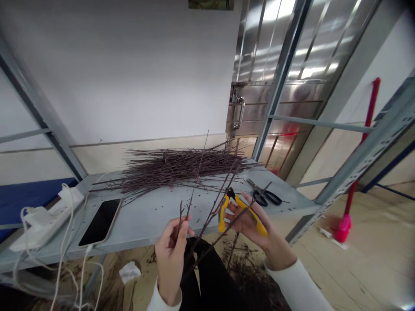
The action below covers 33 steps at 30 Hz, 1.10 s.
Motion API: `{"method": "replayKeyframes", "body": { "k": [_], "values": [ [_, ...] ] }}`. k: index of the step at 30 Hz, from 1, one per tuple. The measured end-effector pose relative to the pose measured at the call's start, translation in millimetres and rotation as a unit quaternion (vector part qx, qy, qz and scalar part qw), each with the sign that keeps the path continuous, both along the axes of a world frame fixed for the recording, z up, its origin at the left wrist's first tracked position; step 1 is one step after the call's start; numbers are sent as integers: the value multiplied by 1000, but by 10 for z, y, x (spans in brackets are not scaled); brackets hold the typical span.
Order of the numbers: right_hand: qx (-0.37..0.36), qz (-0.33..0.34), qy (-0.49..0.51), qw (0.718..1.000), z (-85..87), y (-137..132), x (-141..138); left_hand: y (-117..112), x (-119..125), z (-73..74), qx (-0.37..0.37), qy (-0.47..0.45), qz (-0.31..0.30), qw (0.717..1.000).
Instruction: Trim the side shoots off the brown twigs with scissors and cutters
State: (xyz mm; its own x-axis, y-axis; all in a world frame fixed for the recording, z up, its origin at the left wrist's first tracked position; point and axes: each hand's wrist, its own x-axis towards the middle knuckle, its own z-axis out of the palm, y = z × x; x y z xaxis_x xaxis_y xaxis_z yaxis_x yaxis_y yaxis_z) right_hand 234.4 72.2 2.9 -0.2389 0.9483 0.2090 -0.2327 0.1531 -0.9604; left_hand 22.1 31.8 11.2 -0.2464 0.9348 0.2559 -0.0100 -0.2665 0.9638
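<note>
Twigs [181,166] lie heaped on the grey shelf [152,214] at twelve o'clock from the hands, with one pair of black-handled scissors [266,196] at one o'clock, and one phone [100,221] and one power strip [45,220] toward ten. The left hand [171,252] pinches one branched twig [214,208]; its shoots cross the right hand [251,223] at three o'clock, which is closed around one pair of yellow pruning shears [222,214]

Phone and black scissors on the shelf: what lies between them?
Head view: bare grey shelf dotted with tiny twig scraps; the held branch crosses in front.
</note>
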Motion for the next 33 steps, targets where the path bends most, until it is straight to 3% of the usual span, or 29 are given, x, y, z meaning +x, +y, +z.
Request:
{"method": "replayKeyframes", "body": {
  "k": [3, 6, 14, 20, 24, 27, 33],
  "values": [
    [-143, 45, 138, 979, -91, 28, 107, 4, -9, -8, -1, 2, 1, 1000],
    [-201, 55, 148, 967, -111, 58, 168, 8, -5, -5, 4, 1, 0, 1000],
    [-151, 17, 228, 962, 89, -55, -70, -27, 11, 29, 2, -26, 8, 1000],
    [-106, 87, 228, 964, 323, -357, -228, -75, -31, 49, -15, -51, 24, 998],
    [-127, 155, 234, 951, 471, -501, -286, -96, -52, 54, -3, -48, 53, 997],
    [-142, 162, 274, 937, 560, -560, -306, -111, -60, 56, -6, -48, 57, 997],
    [-127, 187, 275, 934, 550, -599, -284, -144, -23, 77, -6, -66, 52, 996]
  ]
}}
